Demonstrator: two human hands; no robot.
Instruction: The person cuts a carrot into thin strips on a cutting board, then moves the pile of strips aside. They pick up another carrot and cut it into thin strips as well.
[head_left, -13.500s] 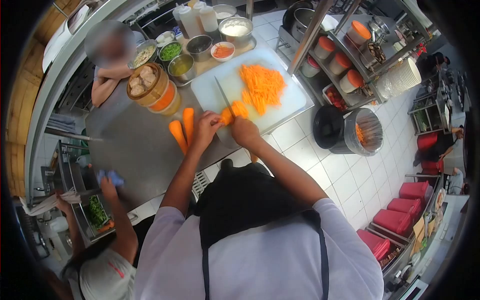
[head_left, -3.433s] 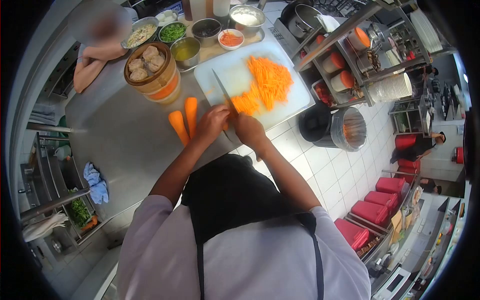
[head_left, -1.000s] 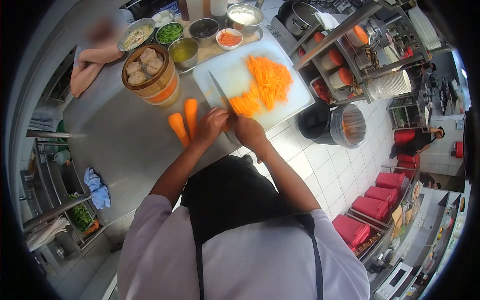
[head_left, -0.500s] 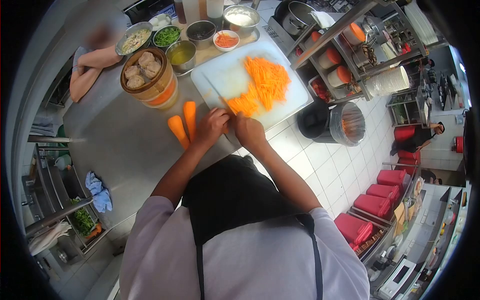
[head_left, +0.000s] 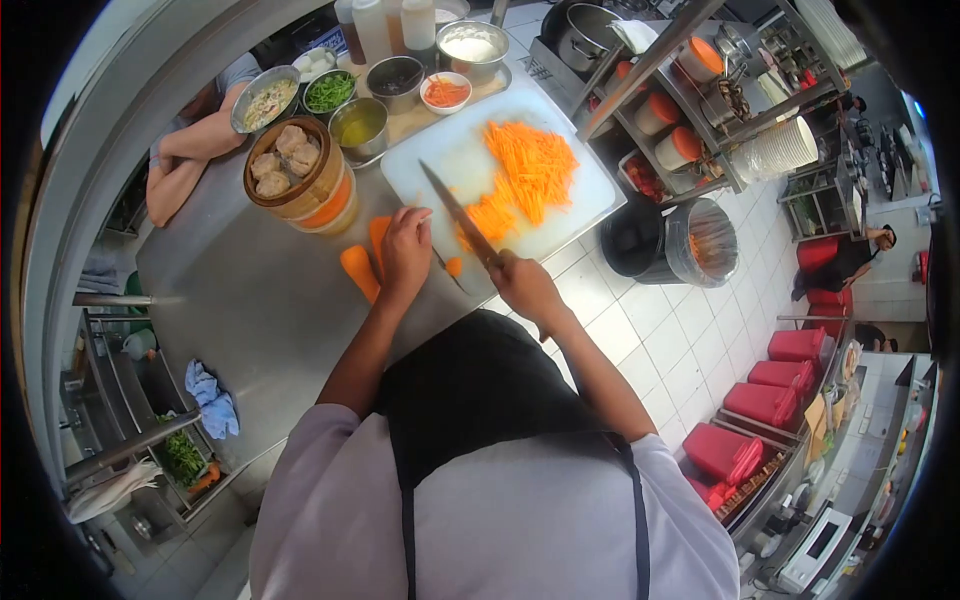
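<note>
My right hand (head_left: pixel 527 288) grips the handle of a large knife (head_left: pixel 455 210), its blade pointing up and left over the white cutting board (head_left: pixel 425 150). Shredded carrot (head_left: pixel 530 170) lies in a heap on the board, with a smaller pile beside the blade. My left hand (head_left: pixel 407 250) is off the board's left edge, fingers curled, next to a whole carrot (head_left: pixel 379 230); whatever is under the fingers is hidden. Another whole carrot (head_left: pixel 358 272) lies to its left. A small orange carrot piece (head_left: pixel 454 266) sits near the board's lower corner, by a thin dark utensil (head_left: pixel 447 270).
Dumplings fill a bamboo steamer (head_left: pixel 330 205) at the left. Metal bowls, including one of yellow liquid (head_left: pixel 360 128), line the back. A lined bin (head_left: pixel 700 245) stands right of the table (head_left: pixel 230 290). A person's folded arms (head_left: pixel 200 145) rest at the upper left.
My left hand has moved left, away from the knife and toward the whole carrots. My right hand has shifted right and down, and the knife blade is now raised clear of the shreds.
</note>
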